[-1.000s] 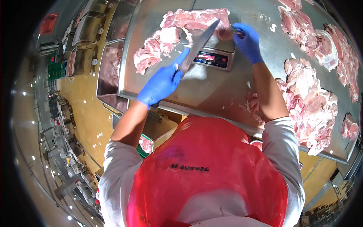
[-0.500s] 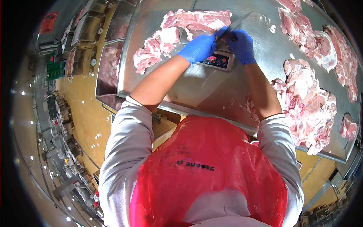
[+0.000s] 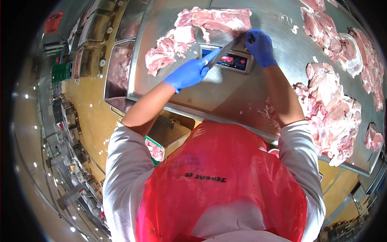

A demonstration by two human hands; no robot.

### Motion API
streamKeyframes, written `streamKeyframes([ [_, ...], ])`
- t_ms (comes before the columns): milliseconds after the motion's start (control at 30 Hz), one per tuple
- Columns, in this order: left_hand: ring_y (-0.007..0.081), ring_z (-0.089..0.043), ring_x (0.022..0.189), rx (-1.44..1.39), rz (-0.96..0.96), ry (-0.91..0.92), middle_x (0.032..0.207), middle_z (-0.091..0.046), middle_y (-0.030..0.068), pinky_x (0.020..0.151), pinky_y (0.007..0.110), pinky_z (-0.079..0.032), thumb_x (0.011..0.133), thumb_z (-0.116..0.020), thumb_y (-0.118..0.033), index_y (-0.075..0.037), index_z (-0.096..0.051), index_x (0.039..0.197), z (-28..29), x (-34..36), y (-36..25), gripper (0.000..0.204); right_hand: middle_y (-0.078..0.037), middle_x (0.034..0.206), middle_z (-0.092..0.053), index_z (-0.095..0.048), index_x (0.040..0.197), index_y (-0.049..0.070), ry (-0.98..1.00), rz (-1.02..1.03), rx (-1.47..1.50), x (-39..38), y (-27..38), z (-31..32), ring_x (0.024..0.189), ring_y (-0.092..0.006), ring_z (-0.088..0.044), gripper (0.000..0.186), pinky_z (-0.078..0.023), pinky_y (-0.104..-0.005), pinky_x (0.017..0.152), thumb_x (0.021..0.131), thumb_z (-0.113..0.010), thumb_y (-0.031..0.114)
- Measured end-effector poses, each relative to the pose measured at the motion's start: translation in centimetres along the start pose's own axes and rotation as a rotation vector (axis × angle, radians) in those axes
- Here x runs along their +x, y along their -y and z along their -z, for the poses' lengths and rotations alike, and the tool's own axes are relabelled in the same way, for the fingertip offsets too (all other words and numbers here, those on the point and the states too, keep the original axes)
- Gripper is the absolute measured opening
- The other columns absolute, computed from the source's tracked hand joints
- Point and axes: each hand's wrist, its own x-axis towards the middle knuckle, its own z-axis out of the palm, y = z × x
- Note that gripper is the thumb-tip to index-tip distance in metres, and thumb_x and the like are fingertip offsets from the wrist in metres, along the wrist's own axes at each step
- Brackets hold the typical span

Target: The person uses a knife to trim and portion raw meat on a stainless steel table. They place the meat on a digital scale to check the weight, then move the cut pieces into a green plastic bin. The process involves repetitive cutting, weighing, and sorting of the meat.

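Note:
My left hand (image 3: 188, 75), in a blue glove, is closed round a knife, its index finger stretched along it. The knife blade (image 3: 224, 52) slants up and right above a small scale (image 3: 242, 64) with a lit red display. My right hand (image 3: 260, 47), also blue-gloved, is curled closed near the blade's far end; what its fingers hold, if anything, is hidden. Beyond the scale lies a long slab of raw meat (image 3: 225, 19). To its left are a pale chunk (image 3: 184, 34) and a ragged pink piece (image 3: 163, 55).
The steel table (image 3: 193, 97) carries a large pile of meat (image 3: 332, 113) on the right, beside my right forearm. More cuts (image 3: 318, 30) lie at the far right. A metal bin (image 3: 119, 64) with meat adjoins the left edge. Below that edge sits another container of meat (image 3: 154, 150).
My left hand has moved down and left, drawing the knife back from beyond my right hand to over the scale. The right hand has stayed nearly in place.

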Motion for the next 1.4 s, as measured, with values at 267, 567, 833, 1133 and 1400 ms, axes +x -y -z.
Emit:
streamKeyframes([
  [267,0.0425,-0.06,0.11,-0.152,-0.05,-0.022,0.128,-0.058,0.0257,0.096,0.045,-0.047,0.097,-0.049,-0.018,-0.028,-0.018,0.156,-1.3,1.9,1.5,0.066,-0.009,0.077,-0.068,-0.068,0.086,0.005,-0.153,-0.086,0.234,-4.3,2.2,3.8,0.07,-0.019,-0.066,0.008,-0.053,-0.0316,0.066,0.078,-0.07,0.006],
  [567,0.013,-0.063,0.073,-0.736,0.242,-0.095,0.097,-0.067,0.0088,0.062,0.028,-0.051,0.089,-0.066,-0.009,-0.013,-0.039,0.148,1.0,-6.7,0.4,0.065,0.001,0.094,-0.065,-0.07,0.095,0.002,-0.031,-0.405,0.248,-12.5,-3.1,22.0,0.08,-0.006,-0.055,0.014,-0.047,-0.0224,0.073,0.083,-0.076,0.004],
  [833,0.0085,-0.053,0.05,-0.82,0.257,-0.737,0.072,-0.062,0.0017,0.045,0.024,-0.043,0.085,-0.073,-0.008,-0.001,-0.059,0.11,3.2,-8.7,7.3,0.029,0.001,0.085,-0.065,-0.069,0.09,0.001,-0.041,-0.5,-0.025,-15.9,-5.7,27.1,0.078,-0.0068,-0.056,0.012,-0.046,-0.0243,0.075,0.085,-0.075,0.011],
  [1133,0.0102,-0.056,0.059,-0.865,0.165,-0.811,0.079,-0.061,0.0025,0.054,0.025,-0.046,0.085,-0.072,-0.001,-0.002,-0.057,0.11,2.6,-9.1,9.1,0.029,0.001,0.085,-0.063,-0.071,0.098,0.002,0.09,-0.234,0.062,-5.2,3.9,15.3,0.075,-0.0081,-0.053,0.017,-0.045,-0.0235,0.068,0.085,-0.074,0.014],
  [1400,0.0131,-0.06,0.092,-0.816,0.153,-0.6,0.101,-0.067,0.0064,0.087,0.031,-0.05,0.08,-0.075,-0.004,0.001,-0.058,0.12,0.1,-4.0,8.2,0.044,-0.009,0.117,-0.067,-0.061,0.128,0.012,0.271,0.319,-0.039,9.7,0.8,5.8,0.084,-0.0225,-0.062,0.045,-0.052,-0.0352,0.078,0.084,-0.058,0.002],
])
